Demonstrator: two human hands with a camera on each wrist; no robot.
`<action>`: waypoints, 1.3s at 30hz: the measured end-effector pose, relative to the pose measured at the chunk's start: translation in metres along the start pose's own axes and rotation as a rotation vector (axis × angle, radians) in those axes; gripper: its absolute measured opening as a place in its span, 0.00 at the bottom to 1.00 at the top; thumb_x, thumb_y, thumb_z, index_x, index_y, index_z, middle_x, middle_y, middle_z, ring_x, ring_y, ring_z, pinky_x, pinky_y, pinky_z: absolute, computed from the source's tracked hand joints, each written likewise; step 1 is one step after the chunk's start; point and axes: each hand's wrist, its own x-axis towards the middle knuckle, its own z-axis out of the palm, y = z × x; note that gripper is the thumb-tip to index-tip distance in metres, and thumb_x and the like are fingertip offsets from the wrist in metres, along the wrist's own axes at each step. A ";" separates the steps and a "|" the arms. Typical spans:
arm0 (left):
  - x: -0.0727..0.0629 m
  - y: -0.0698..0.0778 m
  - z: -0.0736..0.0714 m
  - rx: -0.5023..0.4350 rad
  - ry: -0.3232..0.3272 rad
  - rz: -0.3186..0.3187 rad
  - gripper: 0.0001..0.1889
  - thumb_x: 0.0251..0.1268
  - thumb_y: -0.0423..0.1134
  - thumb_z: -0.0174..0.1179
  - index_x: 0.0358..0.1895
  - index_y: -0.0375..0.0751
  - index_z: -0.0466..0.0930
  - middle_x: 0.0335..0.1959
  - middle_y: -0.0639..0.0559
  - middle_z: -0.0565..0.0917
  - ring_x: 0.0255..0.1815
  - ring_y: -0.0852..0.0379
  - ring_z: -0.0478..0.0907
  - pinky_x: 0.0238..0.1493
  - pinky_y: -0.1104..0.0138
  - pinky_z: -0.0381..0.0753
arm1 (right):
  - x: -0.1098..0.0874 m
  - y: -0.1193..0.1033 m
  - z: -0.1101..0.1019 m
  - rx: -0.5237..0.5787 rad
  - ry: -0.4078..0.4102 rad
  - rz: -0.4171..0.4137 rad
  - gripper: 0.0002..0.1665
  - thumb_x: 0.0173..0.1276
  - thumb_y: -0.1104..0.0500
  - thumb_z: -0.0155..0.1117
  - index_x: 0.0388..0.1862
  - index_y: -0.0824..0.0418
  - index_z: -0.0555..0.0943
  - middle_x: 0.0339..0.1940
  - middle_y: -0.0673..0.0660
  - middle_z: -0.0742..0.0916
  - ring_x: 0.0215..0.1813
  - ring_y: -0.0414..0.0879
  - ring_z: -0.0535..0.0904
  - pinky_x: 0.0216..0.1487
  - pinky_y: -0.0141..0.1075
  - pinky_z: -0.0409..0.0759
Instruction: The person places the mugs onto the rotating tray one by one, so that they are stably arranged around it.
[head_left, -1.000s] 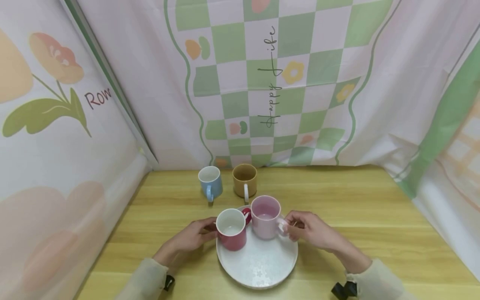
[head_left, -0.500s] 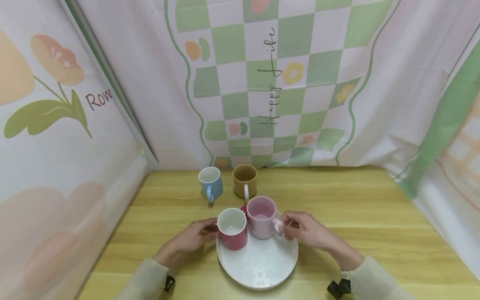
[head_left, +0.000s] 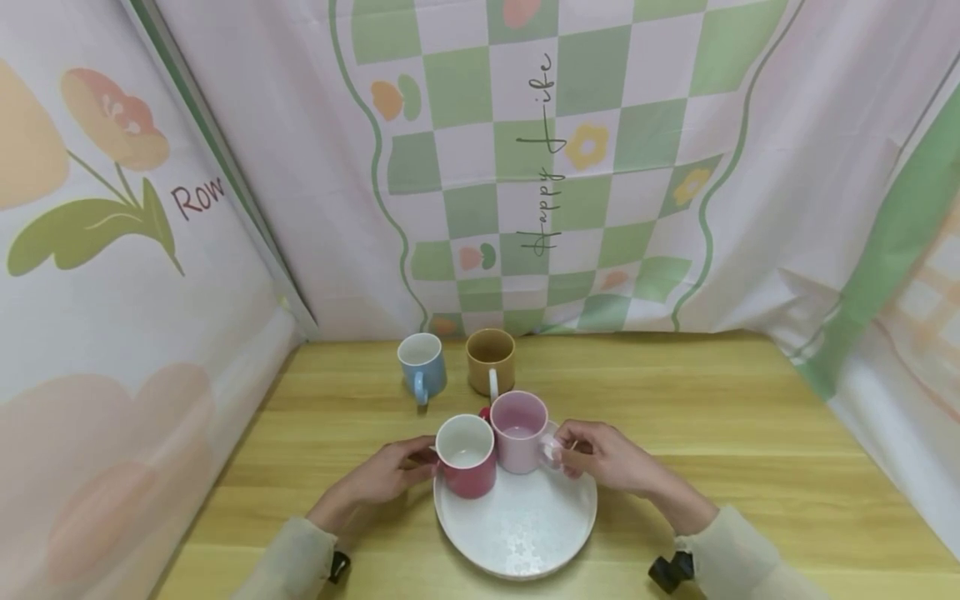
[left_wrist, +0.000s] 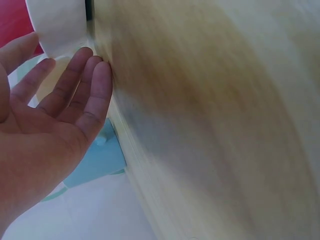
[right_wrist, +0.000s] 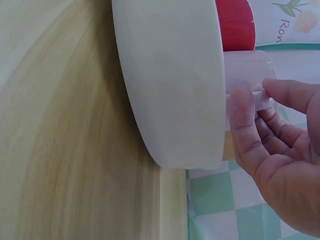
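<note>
A round white plate (head_left: 517,533) bears a red mug (head_left: 471,477) with a white inside and a pale pink mug (head_left: 519,450), both upright and close together. My right hand (head_left: 611,457) pinches the pink mug's handle between thumb and fingers; the right wrist view shows this grip on the pink mug (right_wrist: 245,67). At the red mug's left side is my left hand (head_left: 378,473), its fingers loosely extended; in the left wrist view the left hand (left_wrist: 60,110) has fingertips beside the red mug (left_wrist: 12,22) and plate (left_wrist: 60,22). I cannot tell whether they touch.
Behind the plate stand a blue mug (head_left: 422,371) and an ochre mug (head_left: 491,367) with a white handle. The wooden table (head_left: 712,400) meets printed curtains (head_left: 585,208) at the back and sides.
My right hand has moved the pink mug left and slightly back, closer to the red mug. The red mug's handle is now mostly hidden. My left hand has hardly moved.
</note>
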 end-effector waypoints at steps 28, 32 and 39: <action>0.000 -0.004 0.003 0.009 0.004 -0.024 0.24 0.75 0.42 0.55 0.71 0.44 0.70 0.61 0.45 0.82 0.61 0.47 0.80 0.65 0.52 0.79 | 0.004 0.003 -0.014 -0.084 -0.005 -0.065 0.12 0.73 0.60 0.61 0.53 0.60 0.80 0.38 0.59 0.87 0.33 0.40 0.82 0.33 0.35 0.85; 0.000 -0.002 0.002 0.001 0.009 -0.010 0.23 0.75 0.41 0.55 0.71 0.43 0.70 0.60 0.43 0.82 0.61 0.45 0.80 0.65 0.51 0.79 | 0.007 0.006 -0.017 -0.107 0.003 -0.069 0.12 0.73 0.60 0.61 0.53 0.59 0.80 0.38 0.58 0.87 0.33 0.40 0.82 0.33 0.33 0.85; 0.000 -0.001 0.002 0.004 0.015 -0.003 0.24 0.75 0.40 0.55 0.71 0.41 0.69 0.60 0.43 0.82 0.61 0.45 0.80 0.64 0.52 0.79 | 0.010 0.007 -0.019 -0.123 -0.006 -0.078 0.12 0.73 0.60 0.61 0.54 0.56 0.80 0.38 0.59 0.87 0.31 0.40 0.82 0.32 0.33 0.84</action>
